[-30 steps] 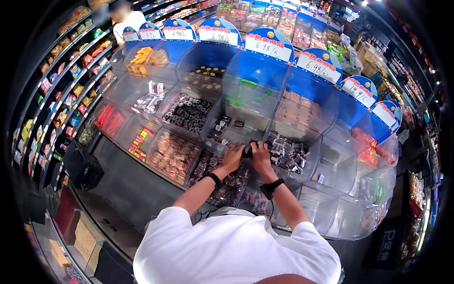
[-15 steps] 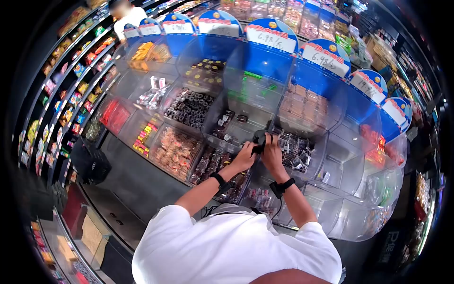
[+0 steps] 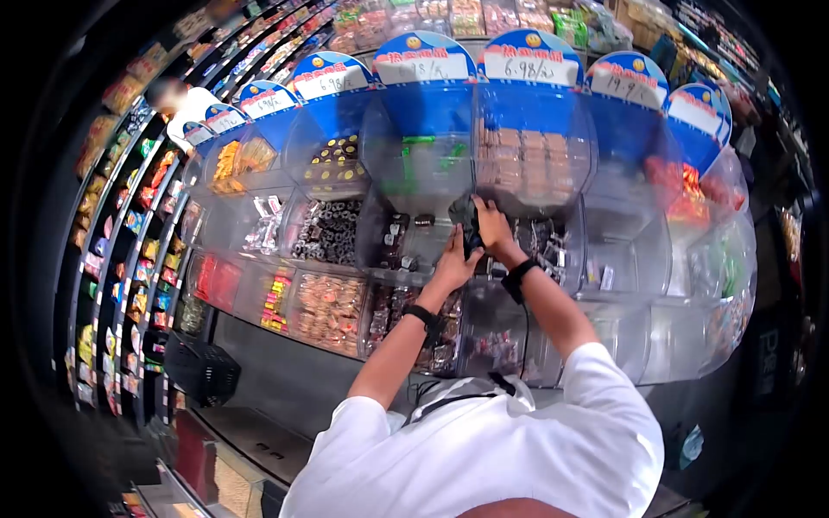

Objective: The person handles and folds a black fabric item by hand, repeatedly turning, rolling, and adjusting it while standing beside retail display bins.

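Observation:
A crumpled dark cloth [image 3: 465,211] is held between my two hands, over the divider of two clear candy bins. My left hand [image 3: 452,264] grips its lower end, thumb pressed against it. From the right, my right hand [image 3: 496,228] closes on the upper part, fingers bent over it. To the left lies a bin with a few dark wrapped candies [image 3: 395,237]. On the right, partly covered by my right arm, is a bin of silver and dark wrapped candies [image 3: 546,243]. The cloth's far side is hidden.
Clear bins hold black ring-shaped candies [image 3: 328,230], brown packets [image 3: 328,309] and pale pink packs [image 3: 522,157]. Blue price signs [image 3: 531,59] stand along the back. Snack shelves [image 3: 142,250] and a black basket [image 3: 203,369] are at left, with a person [image 3: 186,110] behind.
The view has turned and shifted. Both hands have moved farther from my body along the bin divider, the dark cloth still between them. My right hand now reaches over the cloth's top.

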A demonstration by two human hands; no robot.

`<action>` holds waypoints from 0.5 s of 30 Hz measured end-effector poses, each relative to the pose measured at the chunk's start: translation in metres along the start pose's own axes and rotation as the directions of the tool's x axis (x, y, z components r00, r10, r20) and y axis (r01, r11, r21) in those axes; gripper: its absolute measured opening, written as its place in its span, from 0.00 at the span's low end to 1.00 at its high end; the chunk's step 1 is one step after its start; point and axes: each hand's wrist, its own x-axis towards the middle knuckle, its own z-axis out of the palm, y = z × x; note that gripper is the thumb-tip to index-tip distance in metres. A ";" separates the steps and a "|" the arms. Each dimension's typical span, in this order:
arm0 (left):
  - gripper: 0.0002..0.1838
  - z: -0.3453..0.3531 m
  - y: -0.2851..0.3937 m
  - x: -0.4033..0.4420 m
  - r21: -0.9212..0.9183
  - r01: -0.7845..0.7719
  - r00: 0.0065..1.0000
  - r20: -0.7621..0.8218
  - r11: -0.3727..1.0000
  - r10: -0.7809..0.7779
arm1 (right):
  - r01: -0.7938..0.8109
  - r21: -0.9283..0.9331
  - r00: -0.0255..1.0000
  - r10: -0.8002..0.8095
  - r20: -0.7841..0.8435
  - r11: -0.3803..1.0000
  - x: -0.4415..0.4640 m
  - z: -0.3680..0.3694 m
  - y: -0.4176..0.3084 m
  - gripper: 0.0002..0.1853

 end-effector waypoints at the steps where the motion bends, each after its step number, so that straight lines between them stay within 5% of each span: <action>1: 0.44 -0.007 0.010 -0.006 0.019 0.002 0.999 0.034 1.000 -0.003 | 0.056 0.007 0.998 -0.056 0.005 0.998 -0.006 -0.010 -0.001 0.36; 6: 0.45 -0.017 0.034 -0.059 -0.020 0.078 0.989 0.128 0.997 -0.074 | 0.061 0.018 0.993 -0.062 0.102 0.998 -0.023 0.001 -0.002 0.36; 8: 0.45 -0.012 0.036 -0.078 0.117 0.115 0.985 0.113 0.986 -0.128 | 0.171 0.168 0.979 -0.187 0.085 0.971 -0.053 -0.002 -0.005 0.33; 10: 0.47 -0.001 0.040 -0.093 -0.004 0.213 0.955 0.213 0.977 -0.208 | 0.203 0.162 0.952 -0.233 0.198 0.966 -0.078 -0.013 -0.010 0.34; 12: 0.48 0.014 0.046 -0.095 -0.004 0.151 0.987 0.060 0.989 -0.150 | 0.237 0.214 0.941 -0.279 0.192 0.948 -0.074 -0.015 -0.003 0.34; 15: 0.49 0.024 0.046 -0.076 -0.023 0.191 0.980 0.062 0.981 -0.189 | 0.182 0.130 0.962 -0.204 0.180 0.975 -0.063 -0.024 -0.005 0.34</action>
